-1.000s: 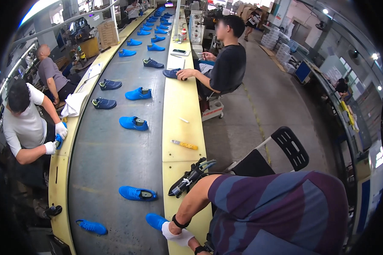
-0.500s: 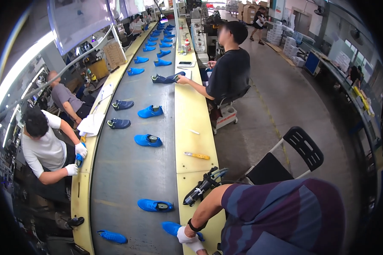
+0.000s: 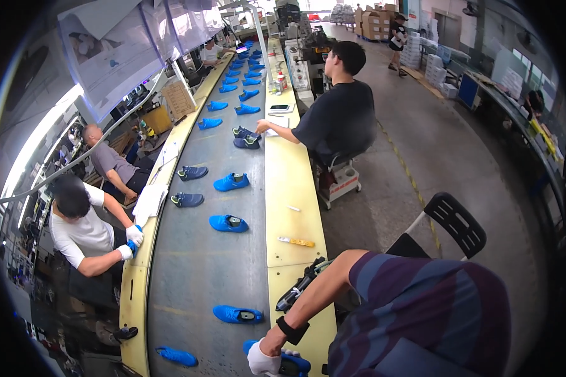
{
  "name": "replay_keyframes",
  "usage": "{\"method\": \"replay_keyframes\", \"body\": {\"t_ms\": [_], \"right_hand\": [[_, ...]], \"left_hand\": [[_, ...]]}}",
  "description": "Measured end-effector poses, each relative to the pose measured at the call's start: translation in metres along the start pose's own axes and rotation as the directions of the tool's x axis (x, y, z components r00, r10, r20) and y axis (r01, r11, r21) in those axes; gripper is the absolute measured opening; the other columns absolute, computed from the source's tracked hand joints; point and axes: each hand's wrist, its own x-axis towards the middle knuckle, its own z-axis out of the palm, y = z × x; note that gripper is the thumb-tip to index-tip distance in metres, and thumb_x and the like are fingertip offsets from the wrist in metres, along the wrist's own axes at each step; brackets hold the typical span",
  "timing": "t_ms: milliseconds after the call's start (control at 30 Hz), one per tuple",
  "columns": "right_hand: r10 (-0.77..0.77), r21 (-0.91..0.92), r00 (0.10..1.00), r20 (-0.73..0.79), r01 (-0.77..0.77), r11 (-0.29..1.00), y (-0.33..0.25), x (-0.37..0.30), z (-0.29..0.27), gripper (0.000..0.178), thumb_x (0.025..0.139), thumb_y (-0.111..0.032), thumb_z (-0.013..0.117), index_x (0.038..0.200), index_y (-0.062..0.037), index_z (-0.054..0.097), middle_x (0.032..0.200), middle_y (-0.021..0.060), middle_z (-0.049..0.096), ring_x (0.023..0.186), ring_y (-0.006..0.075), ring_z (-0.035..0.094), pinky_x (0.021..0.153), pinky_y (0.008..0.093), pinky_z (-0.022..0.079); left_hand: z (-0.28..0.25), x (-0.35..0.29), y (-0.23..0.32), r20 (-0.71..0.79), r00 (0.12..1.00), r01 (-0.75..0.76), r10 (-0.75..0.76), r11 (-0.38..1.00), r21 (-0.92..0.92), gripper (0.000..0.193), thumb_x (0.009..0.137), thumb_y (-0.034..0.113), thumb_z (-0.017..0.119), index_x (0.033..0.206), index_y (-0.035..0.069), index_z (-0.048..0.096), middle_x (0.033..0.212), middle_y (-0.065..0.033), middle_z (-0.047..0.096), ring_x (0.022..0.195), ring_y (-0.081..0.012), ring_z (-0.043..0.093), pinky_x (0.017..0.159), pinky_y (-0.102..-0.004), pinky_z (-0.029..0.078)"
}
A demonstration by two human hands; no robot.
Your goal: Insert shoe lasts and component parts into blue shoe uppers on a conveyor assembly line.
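Observation:
My right hand (image 3: 263, 362), in a white glove with a black watch above it on the wrist, grips a blue sneaker (image 3: 300, 364) at the belt's near right edge. White-gloved fingertips of my left hand (image 3: 290, 353) show curled over the same sneaker; the rest of that hand is cut off below. Just beyond lies another blue sneaker (image 3: 239, 314) on its sole, and a further blue sneaker (image 3: 177, 356) rests at the belt's near left. Beside my right forearm, a bundle of black tools (image 3: 300, 286) lies on the yellow ledge.
A grey conveyor belt (image 3: 188, 270) carries several blue and dark shoes away from me. On the yellow ledge (image 3: 289, 220) lies a yellow-handled cutter (image 3: 297, 241). Co-workers stand or sit along both sides. A black folding chair (image 3: 456, 223) stands to the right.
My view has shifted slightly. My right hand has turned on the sneaker, whose opening now shows. The co-worker in black has lowered a dark shoe beside another on the belt.

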Motion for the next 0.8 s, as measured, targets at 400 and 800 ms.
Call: {"method": "replay_keyframes", "body": {"t_ms": [400, 800], "right_hand": [[0.519, 0.559, 0.744, -0.420, -0.239, 0.794, -0.041, -0.118, -0.049, 0.038, 0.084, -0.032, 0.075, 0.105, -0.0019, 0.064, 0.093, 0.0221, 0.070, 0.093, 0.0415, 0.070, 0.078, 0.0485, 0.055], [0.510, 0.761, 0.829, -0.229, -0.174, 0.625, -0.028, -0.114, 0.011, 0.058, 0.093, -0.024, 0.060, 0.146, -0.0022, 0.050, 0.119, 0.0288, 0.069, 0.109, 0.0452, 0.068, 0.096, 0.0485, 0.053]], "left_hand": [[-0.014, -0.002, 0.005, -0.093, 0.983, -0.157, 0.159, 0.987, 0.020, 0.049, 0.091, 0.055, 0.053, 0.112, 0.012, 0.060, 0.108, -0.0100, 0.063, 0.101, -0.0242, 0.061, 0.088, -0.0386, 0.041], [-0.012, 0.007, 0.018, -0.135, 0.934, -0.331, 0.332, 0.943, 0.030, 0.041, 0.089, 0.052, 0.056, 0.103, 0.014, 0.062, 0.100, -0.0087, 0.063, 0.093, -0.0248, 0.061, 0.082, -0.0395, 0.041]]}}
